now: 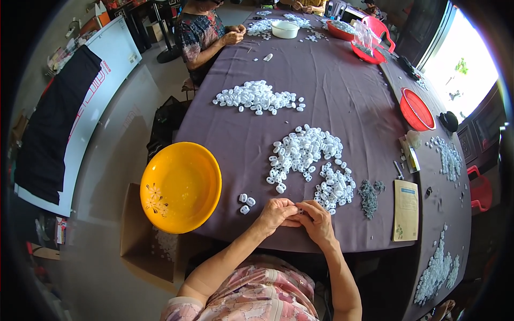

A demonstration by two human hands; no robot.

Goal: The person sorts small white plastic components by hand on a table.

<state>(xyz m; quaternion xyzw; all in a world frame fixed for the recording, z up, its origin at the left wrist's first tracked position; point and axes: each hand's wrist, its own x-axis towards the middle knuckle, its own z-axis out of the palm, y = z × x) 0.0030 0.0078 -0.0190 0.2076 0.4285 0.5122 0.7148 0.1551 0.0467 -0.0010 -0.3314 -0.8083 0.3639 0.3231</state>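
Note:
At the near edge of the table, my left hand point(277, 215) and my right hand point(318, 220) meet, fingers closed in a pinch. Between their fingertips a bit of a small white plastic piece point(301, 211) shows; the fingers hide most of it. Just beyond the right hand lies a small heap of white oval pieces with dark openings point(334, 188). A larger heap of the same pieces point(305, 150) spreads behind it. Left of my hands, a few loose white pieces point(244, 210) lie apart. To the right sits a pile of small grey parts point(369, 198).
A yellow basin point(182, 187) stands at the table's left edge, above a cardboard box point(144, 251). Another white heap point(254, 96) lies farther off. At right are a tan booklet point(406, 211) and a red basket point(417, 109). A co-worker point(201, 32) sits far left.

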